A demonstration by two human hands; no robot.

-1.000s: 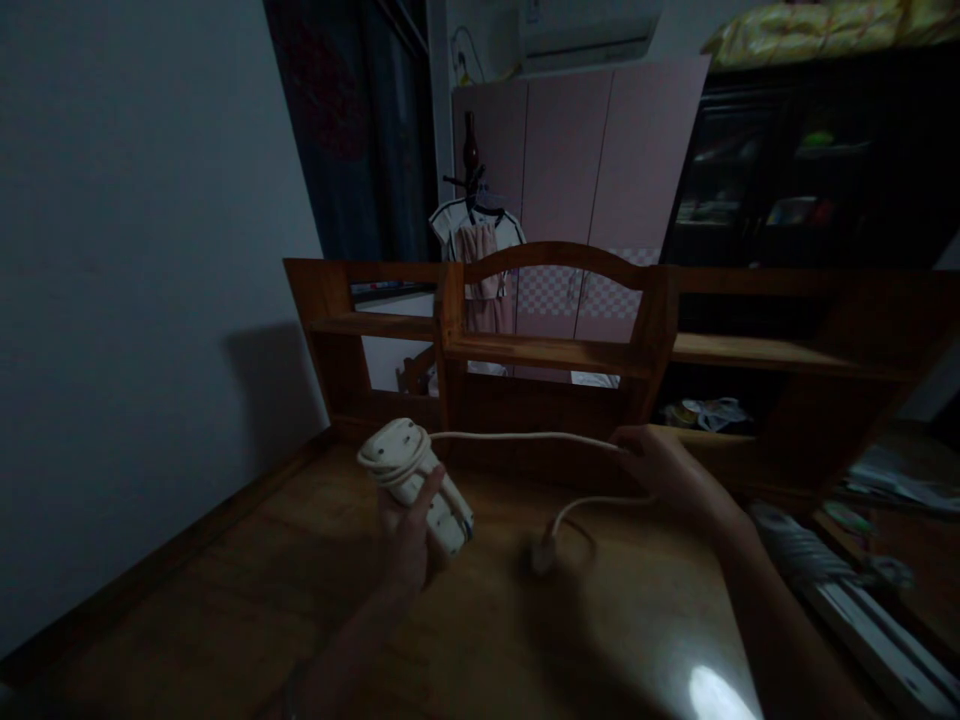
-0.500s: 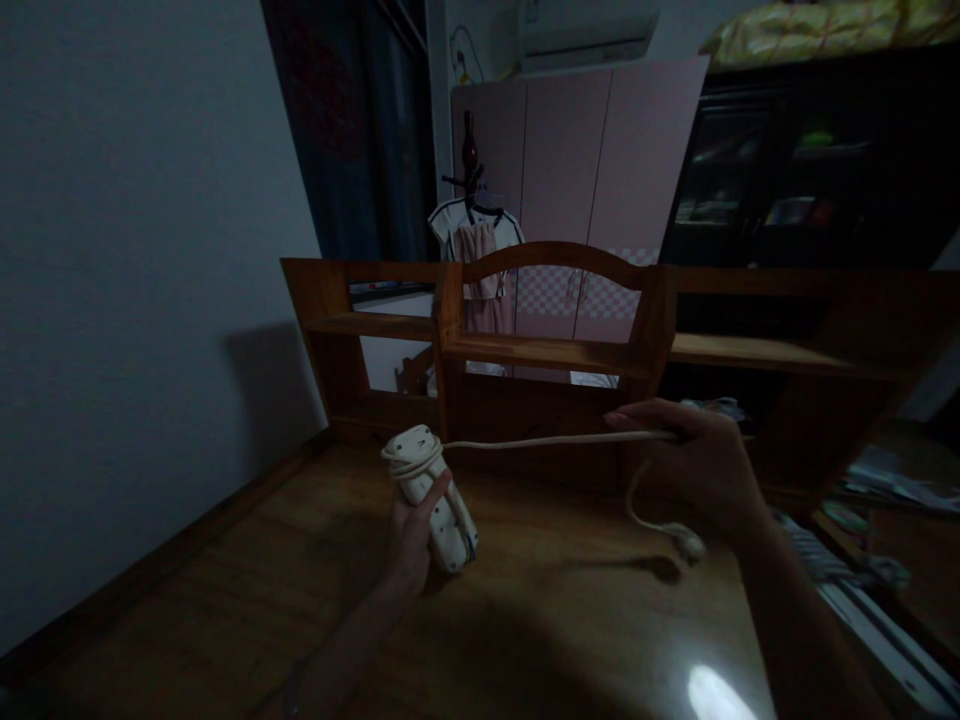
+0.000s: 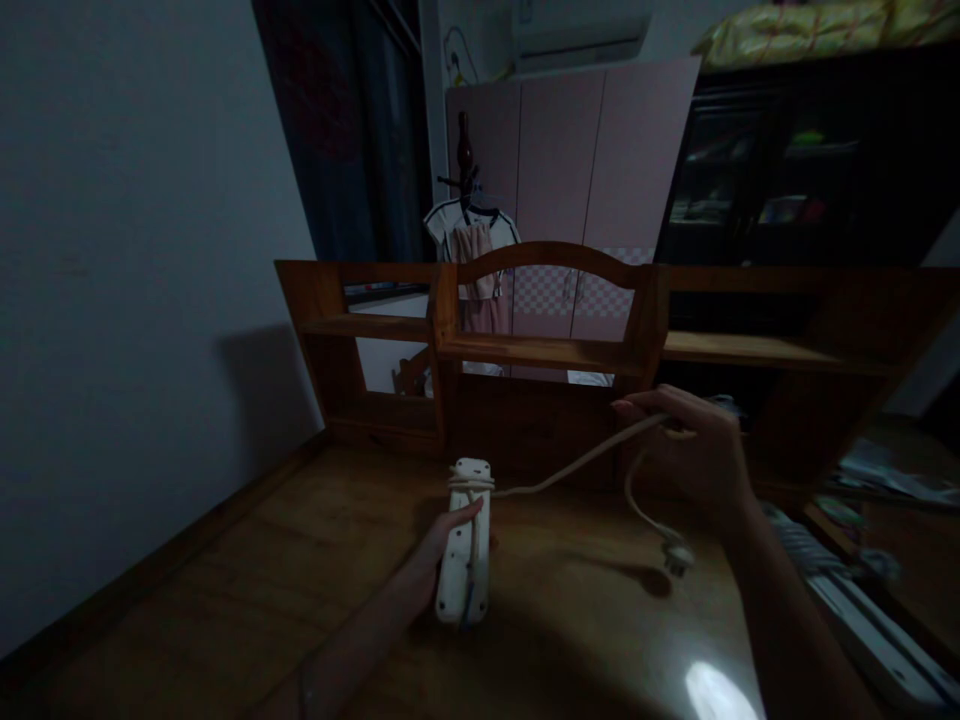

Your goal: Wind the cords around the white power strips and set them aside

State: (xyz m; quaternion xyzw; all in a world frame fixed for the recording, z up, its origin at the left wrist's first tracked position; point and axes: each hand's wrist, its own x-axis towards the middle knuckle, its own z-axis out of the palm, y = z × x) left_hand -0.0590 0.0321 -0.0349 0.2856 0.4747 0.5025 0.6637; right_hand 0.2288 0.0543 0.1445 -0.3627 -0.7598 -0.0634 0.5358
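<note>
A white power strip [image 3: 463, 560] is held over the wooden desk by my left hand [image 3: 444, 535], whose thumb lies across its face. Several turns of its pale cord [image 3: 470, 485] wrap round the upper end. From there the cord runs up to the right, a little slack, into my right hand [image 3: 694, 435], which pinches it between thumb and fingers. Below that hand the loose end hangs in a curve, with the plug [image 3: 677, 556] dangling above the desk.
The wooden desk [image 3: 300, 570] has a shelf unit [image 3: 540, 350] along its far side. A wall [image 3: 135, 300] bounds the left. Papers and other items [image 3: 892, 470] lie to the right. Beyond are a pink wardrobe [image 3: 562, 150] and clothes on a stand [image 3: 472, 240].
The power strip has moved right and down and turned more upright. The cord between my hands has gone from nearly level and taut to slanting. My right hand has risen slightly.
</note>
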